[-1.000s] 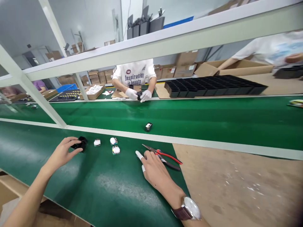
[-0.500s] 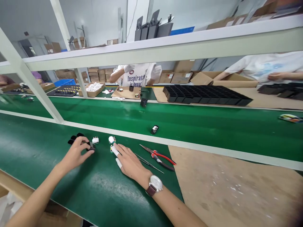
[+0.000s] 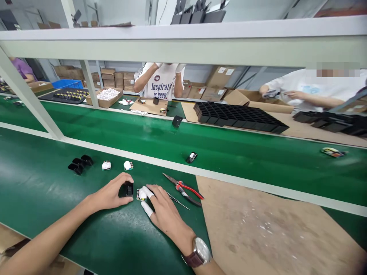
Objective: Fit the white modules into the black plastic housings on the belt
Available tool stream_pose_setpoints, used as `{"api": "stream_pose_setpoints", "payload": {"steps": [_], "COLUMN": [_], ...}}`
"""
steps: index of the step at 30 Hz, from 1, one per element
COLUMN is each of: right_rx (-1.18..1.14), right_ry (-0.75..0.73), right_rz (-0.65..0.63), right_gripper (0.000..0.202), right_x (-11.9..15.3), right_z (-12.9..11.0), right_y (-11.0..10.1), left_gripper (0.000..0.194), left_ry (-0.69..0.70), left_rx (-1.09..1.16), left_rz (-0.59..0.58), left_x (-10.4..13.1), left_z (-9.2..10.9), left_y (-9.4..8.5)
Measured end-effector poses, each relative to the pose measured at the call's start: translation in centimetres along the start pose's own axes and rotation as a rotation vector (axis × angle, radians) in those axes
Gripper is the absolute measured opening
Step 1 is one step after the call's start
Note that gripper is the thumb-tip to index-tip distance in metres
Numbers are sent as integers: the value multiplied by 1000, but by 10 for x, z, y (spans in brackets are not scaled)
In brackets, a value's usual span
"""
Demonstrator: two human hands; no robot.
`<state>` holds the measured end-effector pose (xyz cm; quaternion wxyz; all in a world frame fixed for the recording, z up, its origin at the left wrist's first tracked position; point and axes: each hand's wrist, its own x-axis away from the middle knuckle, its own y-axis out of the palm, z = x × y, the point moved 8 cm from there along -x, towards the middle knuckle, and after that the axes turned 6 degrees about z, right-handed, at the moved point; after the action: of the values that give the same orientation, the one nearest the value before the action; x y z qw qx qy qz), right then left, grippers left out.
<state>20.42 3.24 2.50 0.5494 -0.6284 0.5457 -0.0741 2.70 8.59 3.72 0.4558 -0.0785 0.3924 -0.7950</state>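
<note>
A small black plastic case [image 3: 129, 189] stands between the thumb and fingers of my left hand [image 3: 113, 194], its opening facing me. Just right of it, a little circuit board [image 3: 141, 194] with a white lump on top is at the fingertips of my right hand [image 3: 164, 214]. White finger cots cover that hand's thumb and index finger. Case and board are close but apart. Two similar boards, one white-topped board [image 3: 106, 165] and another board [image 3: 128, 165], lie farther back. Several black cases [image 3: 80, 164] sit in a cluster at the left.
Red-handled pliers [image 3: 183, 188] and tweezers [image 3: 179, 200] lie right of my hands, beside a cardboard sheet [image 3: 258, 225]. A white rail [image 3: 137, 162] separates my bench from the green belt, which carries a filled case [image 3: 191, 157]. Co-workers stand beyond, near a block of black cases [image 3: 237, 116].
My left hand has brought a black case from the cluster rightward and toward me, beside my right hand. The board at my right fingertips has come nearer to me, away from the other boards.
</note>
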Motion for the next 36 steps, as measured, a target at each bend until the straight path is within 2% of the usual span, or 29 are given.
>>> {"api": "stream_pose_setpoints", "payload": {"steps": [4,8,11,15,17,19,21,22,23,25,27,28,32,36], "right_rx": [21,-49,-130,-179,-166,-154,-155,-158,-162,-174,-203,-225,-278,-251], "right_ry": [-8,36,53,31,5,-13,-13,-7,2,19,19,8,-57,-52], "right_rz": [23,105,177,258,287,313,327,332,337,349,356,352,310,290], "right_gripper": [49,46,40,46,49,52,55,55,56,56,57,58,64,67], "right_x": [3,0,-4,-5,-4,-3,-2,-1,-1,0,1,1,4,5], "right_z": [-1,-1,-3,-9,-12,-14,-14,-14,-14,-14,-17,-20,-32,-35], "right_y": [5,-3,-12,-24,-28,-32,-34,-35,-35,-37,-39,-39,-35,-31], "left_gripper": [69,92,88,74,74,89,112,116,111,83,56,53,59,56], "left_ry": [-47,-29,-10,1,-30,-63,-74,-72,-69,-69,-38,5,207,237], "left_rx": [77,112,109,96,46,8,20,36,53,73,78,76,21,-70], "left_rz": [34,63,53,62,82,70,13,-28,-71,-116,-95,-63,59,122], "left_x": [6,12,13,15,16,17,18,18,18,17,15,14,13,14], "left_z": [-13,-14,-9,-7,-11,-15,-16,-15,-14,-12,-8,-4,15,19], "left_y": [10,8,9,16,16,14,11,10,10,11,12,13,18,17]}}
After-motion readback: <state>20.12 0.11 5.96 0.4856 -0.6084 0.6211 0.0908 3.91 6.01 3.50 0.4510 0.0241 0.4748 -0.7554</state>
